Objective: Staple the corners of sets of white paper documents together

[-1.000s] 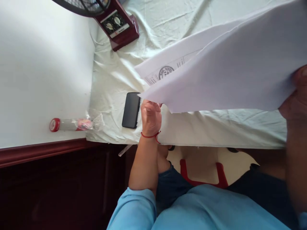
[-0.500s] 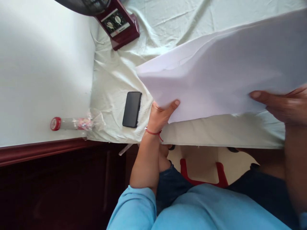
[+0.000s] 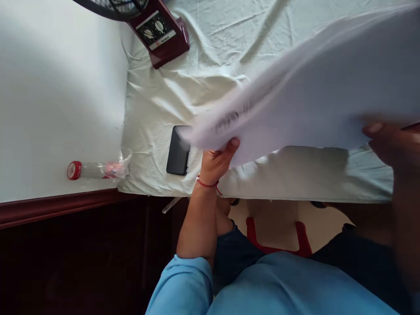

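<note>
A stack of white paper sheets (image 3: 315, 100) is held up above a table covered in pale green cloth (image 3: 183, 87). My left hand (image 3: 215, 164), with a red thread at the wrist, grips the sheets' near left corner with the thumb on top. My right hand (image 3: 392, 146) holds the sheets' right edge, blurred, with the thumb on the paper. The left ends of the sheets are fanned apart and blurred, showing faint print. A black phone (image 3: 178, 151) lies flat on the cloth just left of my left hand, its top corner hidden by paper.
A dark red fan base with dials (image 3: 159, 33) stands at the cloth's far left corner. A small bottle with a red cap (image 3: 93, 170) lies on the white surface to the left. Below the table edge are my blue-clad legs and a red stool frame (image 3: 278, 240).
The sheets' left ends have spread apart and dropped toward the phone, blurring with motion. My left thumb stays on the corner; my right hand has shifted slightly right.
</note>
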`<action>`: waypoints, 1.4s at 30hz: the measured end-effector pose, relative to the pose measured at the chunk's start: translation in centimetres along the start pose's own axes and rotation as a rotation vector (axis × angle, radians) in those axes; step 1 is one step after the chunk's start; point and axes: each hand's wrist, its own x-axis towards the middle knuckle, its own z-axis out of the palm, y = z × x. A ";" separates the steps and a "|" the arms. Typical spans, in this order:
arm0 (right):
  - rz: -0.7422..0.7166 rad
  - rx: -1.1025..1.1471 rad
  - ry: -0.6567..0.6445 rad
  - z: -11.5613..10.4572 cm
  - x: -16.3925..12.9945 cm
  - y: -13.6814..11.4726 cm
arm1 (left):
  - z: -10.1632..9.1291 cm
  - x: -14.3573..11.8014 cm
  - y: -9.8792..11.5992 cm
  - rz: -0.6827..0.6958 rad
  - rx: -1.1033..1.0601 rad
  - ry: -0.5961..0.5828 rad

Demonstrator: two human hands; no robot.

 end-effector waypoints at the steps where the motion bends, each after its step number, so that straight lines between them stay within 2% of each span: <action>1: -0.050 0.016 -0.007 0.2 0.1 0.0 | 0.2 -0.1 -0.2 0.001 -0.005 0.029; 3: -0.036 -0.002 0.034 0.5 0.3 0.0 | 0.5 -0.1 -0.2 -0.042 -0.060 0.025; 5: 0.034 -0.028 0.086 0.5 0.6 0.3 | 0.4 0.0 -0.1 -0.139 -0.126 -0.002; 7: 0.042 -0.017 0.126 0.4 1.0 0.8 | 0.2 0.2 -0.3 -0.210 -0.198 -0.020; 9: 0.041 0.010 0.153 0.0 1.2 1.3 | -0.3 0.3 -0.7 -0.230 -0.234 -0.055; 12: 0.204 -0.027 0.120 -0.7 1.3 1.7 | -0.9 0.4 -1.5 -0.247 -0.225 -0.096; 14: 0.345 -0.096 0.078 -0.9 1.1 1.6 | -1.0 0.3 -1.8 -0.285 -0.209 -0.083; 16: 0.394 -0.126 0.067 -0.9 1.0 1.4 | -0.9 0.3 -1.9 -0.310 -0.200 -0.042; 21: 0.298 -0.112 0.141 -0.2 1.3 1.3 | -0.2 0.5 -0.9 -0.379 -0.243 0.064; 27: 0.238 -0.082 0.232 -0.3 1.8 2.1 | -0.2 0.5 0.0 -0.403 -0.295 -0.030; 33: 0.284 -0.139 0.228 -0.4 1.5 1.8 | -0.3 0.5 -1.1 -0.372 -0.286 0.027; 38: 0.310 -0.158 0.271 -0.6 1.8 1.8 | -0.2 0.6 0.2 -0.417 -0.306 -0.083; 42: 0.301 -0.133 0.256 -0.6 1.7 1.8 | 0.3 0.4 0.6 -0.479 -0.292 -0.010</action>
